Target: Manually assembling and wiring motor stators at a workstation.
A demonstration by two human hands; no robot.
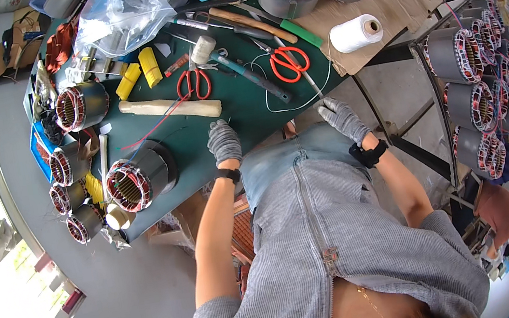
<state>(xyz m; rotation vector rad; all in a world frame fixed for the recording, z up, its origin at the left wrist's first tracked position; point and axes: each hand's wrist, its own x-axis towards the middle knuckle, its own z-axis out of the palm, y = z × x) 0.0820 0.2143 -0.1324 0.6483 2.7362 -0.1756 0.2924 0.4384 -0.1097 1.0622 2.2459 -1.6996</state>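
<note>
Left hand (224,142): grey glove, at the near edge of the green table (253,126), just below the stick. Fingers curled inward; palm hidden, so cannot tell whether they close on anything.
Right hand (345,120): grey glove, fingers bunched and pointing at the near end of the rod. Cannot tell whether they grip it or merely lie beside it.
Gloves: presumably worn against rough metal and wire ends.
Rod (312,87): slim, metallic, slanting to the table's edge; its near end lies at the right fingertips, which suits a reach without leaning.
Stick (171,108): pale wood, laid crosswise just beyond the left hand, likely for short reach.
Scissors, two pairs (291,64) (194,86): red handles toward the person, blades away; probably so for easy pick-up.
Mallet (234,66): white head away, dark grip toward the person, apparently for the same reason.
Spool (355,34): white, on its side upon cardboard (313,22), which perhaps shields the surface.
Thread (290,109): white, in a loose loop near the rod; slack, seemingly under no pull.
Near stator (133,180): left of the left hand, bore and windings exposed, perhaps for access.
</note>
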